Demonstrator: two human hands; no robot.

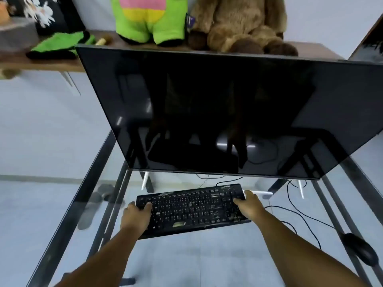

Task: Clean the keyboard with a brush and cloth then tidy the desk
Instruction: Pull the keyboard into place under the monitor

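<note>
Both of my forearms reach in from the lower edge over the glass tabletop. On the left, my left hand grips the left end of the keyboard, thumb curled over the keys and fingers wrapped under the edge. That black keyboard lies across the middle of the tabletop, just in front of the monitor, its keys speckled with pale dust and grime. At its right end my right hand clamps on the same way, thumb on top of the number pad and fingers round the side. Behind, the dark monitor stands wide and switched off, with a green plush toy and a brown teddy bear on the shelf above it. Further right, cables trail across the glass toward a black mouse near the right edge.
</note>
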